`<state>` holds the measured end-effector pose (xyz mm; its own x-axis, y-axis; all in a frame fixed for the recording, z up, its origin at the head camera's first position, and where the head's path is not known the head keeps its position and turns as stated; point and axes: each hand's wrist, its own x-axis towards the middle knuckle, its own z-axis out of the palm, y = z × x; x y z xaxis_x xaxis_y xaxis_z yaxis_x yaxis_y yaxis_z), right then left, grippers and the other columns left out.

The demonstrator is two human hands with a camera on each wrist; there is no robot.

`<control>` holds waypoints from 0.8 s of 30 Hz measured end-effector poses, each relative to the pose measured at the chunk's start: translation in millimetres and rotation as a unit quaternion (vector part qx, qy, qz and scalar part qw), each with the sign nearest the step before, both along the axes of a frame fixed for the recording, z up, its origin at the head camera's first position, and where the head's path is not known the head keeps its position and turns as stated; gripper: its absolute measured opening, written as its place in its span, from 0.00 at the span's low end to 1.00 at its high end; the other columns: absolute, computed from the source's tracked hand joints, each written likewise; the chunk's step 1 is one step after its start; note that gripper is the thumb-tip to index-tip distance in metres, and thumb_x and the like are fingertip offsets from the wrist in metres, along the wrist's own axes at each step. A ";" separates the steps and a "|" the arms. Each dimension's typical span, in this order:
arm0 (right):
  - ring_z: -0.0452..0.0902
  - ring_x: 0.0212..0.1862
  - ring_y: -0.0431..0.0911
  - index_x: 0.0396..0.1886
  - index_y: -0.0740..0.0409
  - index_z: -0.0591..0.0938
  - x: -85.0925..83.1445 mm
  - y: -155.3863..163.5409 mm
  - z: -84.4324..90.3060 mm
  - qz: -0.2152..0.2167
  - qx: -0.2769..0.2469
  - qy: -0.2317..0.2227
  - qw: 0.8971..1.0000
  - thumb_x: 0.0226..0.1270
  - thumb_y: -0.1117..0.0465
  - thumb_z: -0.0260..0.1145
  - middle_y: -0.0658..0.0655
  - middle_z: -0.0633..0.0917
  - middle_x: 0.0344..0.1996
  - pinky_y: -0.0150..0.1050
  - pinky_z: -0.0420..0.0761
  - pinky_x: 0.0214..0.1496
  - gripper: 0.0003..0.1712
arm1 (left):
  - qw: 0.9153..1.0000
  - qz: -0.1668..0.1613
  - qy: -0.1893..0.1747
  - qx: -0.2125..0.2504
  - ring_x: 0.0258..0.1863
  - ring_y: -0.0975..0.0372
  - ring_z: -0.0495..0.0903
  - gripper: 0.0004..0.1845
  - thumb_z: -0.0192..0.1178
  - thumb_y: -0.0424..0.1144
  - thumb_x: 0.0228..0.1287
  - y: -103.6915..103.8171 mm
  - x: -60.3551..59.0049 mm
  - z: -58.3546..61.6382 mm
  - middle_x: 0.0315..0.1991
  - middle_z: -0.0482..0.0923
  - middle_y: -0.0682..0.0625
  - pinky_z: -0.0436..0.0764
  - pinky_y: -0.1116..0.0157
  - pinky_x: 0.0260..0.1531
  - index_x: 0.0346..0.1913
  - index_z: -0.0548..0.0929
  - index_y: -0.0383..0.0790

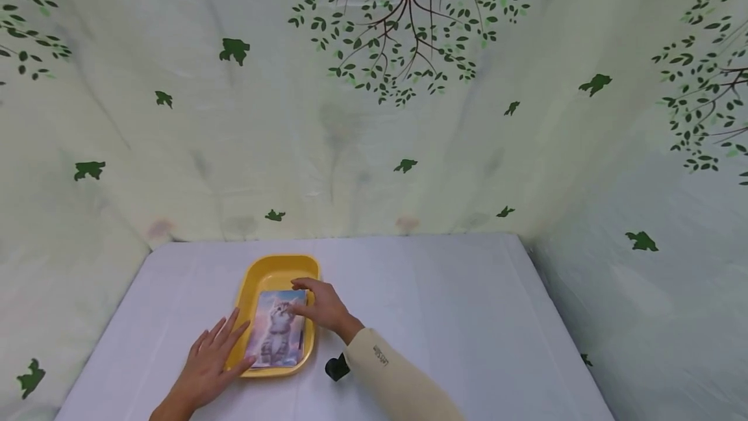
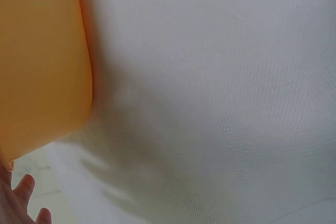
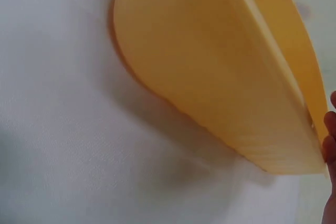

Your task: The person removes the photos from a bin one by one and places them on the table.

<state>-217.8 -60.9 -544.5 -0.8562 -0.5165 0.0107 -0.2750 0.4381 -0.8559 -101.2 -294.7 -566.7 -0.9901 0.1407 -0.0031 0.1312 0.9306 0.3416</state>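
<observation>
A stack of picture cards (image 1: 276,336) lies inside the yellow tray (image 1: 255,277); its top card shows a grey striped kitten on a pink and blue ground. My left hand (image 1: 207,359) lies over the tray's left rim with its fingers spread, the thumb near the stack's lower left corner. From the right, my right hand (image 1: 327,307) reaches over the tray. Its thumb is over the top card, while its bent fingers are near the card's far edge, with a gap between. Both wrist views show mostly the tray's outer wall (image 3: 199,66), with some fingertips at the edges.
A white cloth (image 1: 444,323) covers the table under the tray. A small black device (image 1: 336,368) sits at the right sleeve's cuff (image 1: 365,346). Pale curtains (image 1: 345,148) printed with branches and green leaves enclose the table's back and sides.
</observation>
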 end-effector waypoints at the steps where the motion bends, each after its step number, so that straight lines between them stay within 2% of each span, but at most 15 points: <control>1: 0.74 0.60 0.48 0.64 0.56 0.75 0.1 -1.5 0.3 -0.002 -0.004 -0.003 1.000 0.62 0.55 0.70 0.47 0.82 0.55 0.40 0.72 0.63 0.30 | 1.000 0.000 0.000 0.000 0.69 0.38 0.53 0.39 0.55 0.62 0.62 -0.2 0.5 0.1 0.76 0.49 0.40 0.49 0.36 0.62 0.67 0.69 0.36; 7: 0.74 0.59 0.47 0.65 0.53 0.74 -0.3 -11.6 -1.9 -0.018 -0.008 -0.020 1.000 0.62 0.57 0.70 0.45 0.82 0.54 0.39 0.73 0.62 0.31 | 1.000 -0.007 0.023 0.017 0.68 0.39 0.54 0.41 0.59 0.60 0.61 -0.1 2.6 -1.3 0.77 0.44 0.44 0.51 0.36 0.61 0.68 0.68 0.33; 14: 0.75 0.60 0.47 0.68 0.52 0.69 -2.7 -25.0 -1.9 -0.029 -0.028 -0.042 0.998 0.61 0.59 0.71 0.48 0.83 0.52 0.41 0.73 0.62 0.36 | 1.000 -0.005 0.010 0.020 0.69 0.38 0.53 0.44 0.59 0.60 0.61 -0.9 -0.1 -1.8 0.78 0.40 0.43 0.48 0.36 0.62 0.70 0.63 0.32; 19: 0.76 0.58 0.48 0.66 0.55 0.72 -2.8 -34.9 -3.5 -0.042 -0.047 -0.062 0.996 0.60 0.61 0.71 0.49 0.84 0.50 0.38 0.76 0.58 0.34 | 0.998 -0.027 0.056 0.021 0.65 0.39 0.59 0.44 0.61 0.57 0.60 -3.5 0.3 -5.7 0.77 0.43 0.41 0.55 0.37 0.59 0.69 0.62 0.30; 24: 0.77 0.56 0.49 0.63 0.58 0.75 -2.7 -41.7 -5.1 -0.059 -0.069 -0.068 0.994 0.60 0.62 0.71 0.53 0.84 0.49 0.34 0.79 0.52 0.30 | 0.997 -0.036 0.066 0.016 0.66 0.41 0.57 0.45 0.60 0.57 0.61 -5.0 -0.2 -9.8 0.77 0.42 0.43 0.55 0.38 0.59 0.71 0.57 0.30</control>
<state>-220.4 -102.6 -549.6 -0.9095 -0.4134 -0.0447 -0.1068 0.3362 -0.9357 -101.4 -299.7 -576.5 -0.9689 0.2090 0.1323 0.2427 0.9065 0.3454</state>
